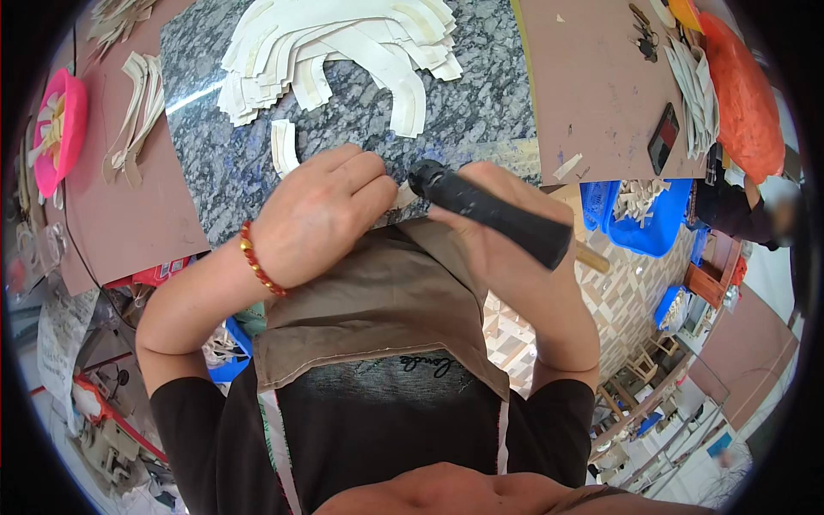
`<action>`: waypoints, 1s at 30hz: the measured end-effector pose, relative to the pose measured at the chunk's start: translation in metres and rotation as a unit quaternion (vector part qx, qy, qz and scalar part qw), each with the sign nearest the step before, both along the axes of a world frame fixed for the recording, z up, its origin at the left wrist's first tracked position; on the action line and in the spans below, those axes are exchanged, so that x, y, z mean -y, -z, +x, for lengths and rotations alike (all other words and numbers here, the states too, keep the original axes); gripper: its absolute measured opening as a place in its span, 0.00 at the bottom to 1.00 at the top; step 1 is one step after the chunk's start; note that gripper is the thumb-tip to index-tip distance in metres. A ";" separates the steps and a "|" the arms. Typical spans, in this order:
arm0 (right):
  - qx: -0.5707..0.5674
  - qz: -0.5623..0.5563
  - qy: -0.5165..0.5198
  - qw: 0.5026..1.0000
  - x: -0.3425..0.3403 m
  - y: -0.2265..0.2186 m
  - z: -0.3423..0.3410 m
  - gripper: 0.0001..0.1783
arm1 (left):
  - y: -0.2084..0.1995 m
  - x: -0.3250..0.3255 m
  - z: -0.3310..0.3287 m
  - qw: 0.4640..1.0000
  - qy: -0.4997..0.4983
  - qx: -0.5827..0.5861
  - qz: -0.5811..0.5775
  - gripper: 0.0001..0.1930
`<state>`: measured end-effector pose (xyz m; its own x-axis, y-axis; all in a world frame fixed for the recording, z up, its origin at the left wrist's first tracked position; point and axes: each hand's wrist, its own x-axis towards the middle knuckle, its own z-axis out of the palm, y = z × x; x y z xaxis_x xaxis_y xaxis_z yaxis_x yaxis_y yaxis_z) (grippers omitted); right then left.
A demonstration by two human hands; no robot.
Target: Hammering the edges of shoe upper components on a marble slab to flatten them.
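My left hand (330, 202) rests near the front edge of the speckled stone slab (360, 112), its fingers curled down onto a pale strip (403, 198) whose end shows beside the fingertips. Another pale end of strip (283, 148) lies past that hand; whether both belong to one piece is hidden. In my right hand (506, 223) is a tool with a thick black handle (502, 213), slanted, its small rounded black end (422, 178) close to the strip. A slim wooden stick (592, 257) sticks out beyond that hand; what it belongs to is hidden. Farther back, curved white strips (343, 47) overlap in a pile.
Left on the brown table are long pale strips (137, 112) and a pink basin (60, 129). To the right lie a phone (663, 137), keys (644, 39), stacked strips (693, 94) and a red bag (738, 99). A blue bin (648, 223) stands below the edge.
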<state>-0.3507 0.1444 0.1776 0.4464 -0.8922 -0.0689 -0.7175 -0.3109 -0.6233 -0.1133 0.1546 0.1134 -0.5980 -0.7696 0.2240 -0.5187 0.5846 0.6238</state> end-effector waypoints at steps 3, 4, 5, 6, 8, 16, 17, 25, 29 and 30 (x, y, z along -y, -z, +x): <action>0.056 0.001 -0.037 0.998 0.007 0.006 -0.011 0.14 | -0.007 0.002 0.014 0.995 0.060 0.055 -0.055 0.11; 0.055 0.002 -0.037 0.998 0.003 0.007 -0.009 0.14 | -0.008 0.001 0.016 0.988 0.089 0.072 -0.106 0.13; 0.074 -0.022 -0.029 0.997 -0.002 0.010 -0.006 0.14 | -0.009 0.003 0.019 0.988 0.088 0.071 -0.104 0.13; 0.093 -0.047 -0.021 0.994 -0.008 0.011 -0.002 0.14 | -0.009 0.007 0.023 0.983 0.125 0.073 -0.109 0.14; -0.022 -0.011 -0.046 0.999 -0.010 -0.008 0.011 0.12 | -0.009 0.017 0.036 0.978 0.159 0.078 -0.114 0.16; 0.016 0.026 -0.076 0.997 -0.006 -0.008 0.022 0.14 | -0.008 0.013 0.052 0.971 0.178 0.093 -0.131 0.17; -0.029 0.020 -0.081 0.996 -0.008 -0.014 0.027 0.14 | -0.008 0.012 0.053 0.973 0.168 0.093 -0.125 0.18; 0.019 0.046 0.016 0.999 0.007 -0.044 0.018 0.13 | -0.006 0.007 0.064 0.975 0.165 0.085 -0.123 0.17; 0.031 0.029 0.024 0.999 0.004 -0.042 0.025 0.12 | -0.009 0.005 0.063 0.981 0.143 0.078 -0.107 0.16; 0.014 0.019 0.009 1.000 0.003 -0.042 0.025 0.11 | -0.011 0.005 0.061 0.981 0.142 0.078 -0.107 0.16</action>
<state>-0.3258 0.1415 0.2192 0.4332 -0.8968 -0.0903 -0.7041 -0.2742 -0.6550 -0.0519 0.1500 0.1248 -0.8209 -0.5126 0.2519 -0.3955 0.8284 0.3967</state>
